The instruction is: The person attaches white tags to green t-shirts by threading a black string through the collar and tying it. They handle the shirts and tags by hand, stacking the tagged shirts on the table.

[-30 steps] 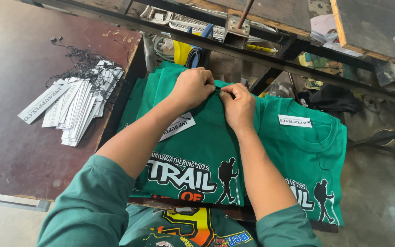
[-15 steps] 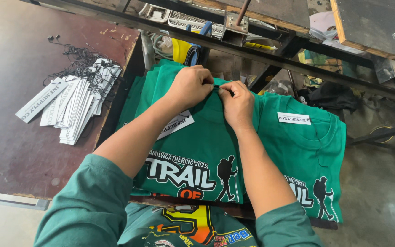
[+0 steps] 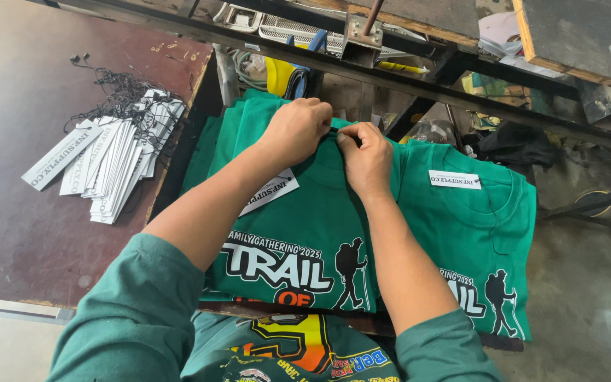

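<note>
Almost nothing is shifting since the earlier frames: both hands are staying at the same spot on the collar, and only the view is drifting slightly, so the tag pile is sitting a touch further left. At centre frame, the left hand (image 3: pixel 297 129) is curling closed over the neckline of the top green shirt (image 3: pixel 305 233), fingers pressed together and seemingly pinching the collar edge along with something thin and dark, though what exactly cannot be told. Touching it from the right, the right hand (image 3: pixel 365 157) is pinching the same collar edge between thumb and fingertips. A white hang tag (image 3: pixel 270 191) is lying on this shirt just below the left wrist. Right of centre, a second shirt (image 3: pixel 475 226) is lying flat with its own white label (image 3: pixel 455 180) at the neck. At the upper left, a fan of white tags (image 3: pixel 107 166) with black strings is resting on the brown table (image 3: pixel 22 233). Judging by the unmoving hands, fine work at the collar is ongoing.
</note>
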